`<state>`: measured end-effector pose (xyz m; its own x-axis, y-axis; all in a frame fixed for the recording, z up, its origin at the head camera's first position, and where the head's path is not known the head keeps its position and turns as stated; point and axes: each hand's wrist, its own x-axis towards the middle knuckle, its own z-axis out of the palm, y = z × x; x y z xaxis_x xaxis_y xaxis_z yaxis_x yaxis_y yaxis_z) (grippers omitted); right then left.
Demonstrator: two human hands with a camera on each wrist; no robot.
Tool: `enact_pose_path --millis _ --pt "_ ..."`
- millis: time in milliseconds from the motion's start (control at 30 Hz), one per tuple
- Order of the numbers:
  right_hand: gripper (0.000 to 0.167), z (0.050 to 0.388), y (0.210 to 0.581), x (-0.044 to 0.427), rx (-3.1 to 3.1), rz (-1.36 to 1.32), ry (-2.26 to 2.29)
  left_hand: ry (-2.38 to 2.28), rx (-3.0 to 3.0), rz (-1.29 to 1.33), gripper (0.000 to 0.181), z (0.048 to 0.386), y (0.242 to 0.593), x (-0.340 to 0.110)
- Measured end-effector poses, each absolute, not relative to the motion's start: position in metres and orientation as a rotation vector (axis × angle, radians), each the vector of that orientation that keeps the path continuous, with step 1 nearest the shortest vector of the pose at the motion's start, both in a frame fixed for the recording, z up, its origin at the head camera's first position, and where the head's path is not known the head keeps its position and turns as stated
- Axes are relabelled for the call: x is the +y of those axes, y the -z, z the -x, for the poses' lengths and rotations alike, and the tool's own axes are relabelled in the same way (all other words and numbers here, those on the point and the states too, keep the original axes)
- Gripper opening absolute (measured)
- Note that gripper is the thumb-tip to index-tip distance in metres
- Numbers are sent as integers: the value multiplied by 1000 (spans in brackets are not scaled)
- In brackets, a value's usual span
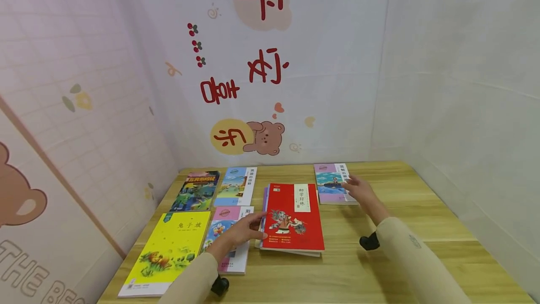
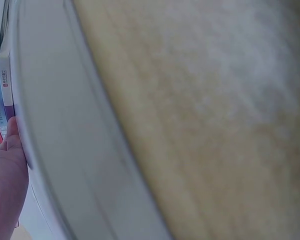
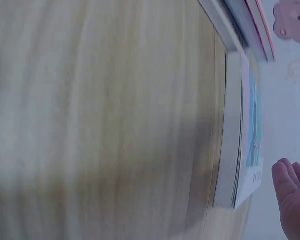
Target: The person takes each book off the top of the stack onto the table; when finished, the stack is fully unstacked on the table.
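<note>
A red book (image 1: pixel 291 219) lies on top of a small stack of books near the middle of the table. My left hand (image 1: pixel 241 234) is at the left side of this stack, its fingers touching the edges. The left wrist view has part of that hand (image 2: pixel 9 172) beside several book spines (image 2: pixel 2 75). At the back right lies a pink-and-blue book (image 1: pixel 332 183) with a white strip. Above its right edge is my right hand (image 1: pixel 360 192), holding nothing. In the right wrist view that hand (image 3: pixel 296 200) appears apart from the book (image 3: pixel 240 150), fingers extended.
To the left lie a yellow book (image 1: pixel 168 252), a dark colourful book (image 1: pixel 196 191), a blue-and-white book (image 1: pixel 235 186) and another pink-and-blue book (image 1: pixel 238 257), partly covered by my left hand. A printed cloth (image 1: pixel 337 60) hangs behind the wooden table (image 1: pixel 405 201).
</note>
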<state>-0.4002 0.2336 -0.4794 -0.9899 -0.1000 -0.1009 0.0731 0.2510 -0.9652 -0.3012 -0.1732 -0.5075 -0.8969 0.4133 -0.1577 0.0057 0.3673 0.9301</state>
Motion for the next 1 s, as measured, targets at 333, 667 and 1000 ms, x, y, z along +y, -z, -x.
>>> enact_pose_path --millis 333,667,1000 --pt "65 372 476 193 2232 103 1938 -1670 2116 -396 78 303 510 -175" --pt "58 340 486 173 2170 50 1939 -1665 2119 -397 78 303 512 -175" --pt "57 307 502 165 2235 -8 1892 -1657 2140 -385 77 302 511 -175"
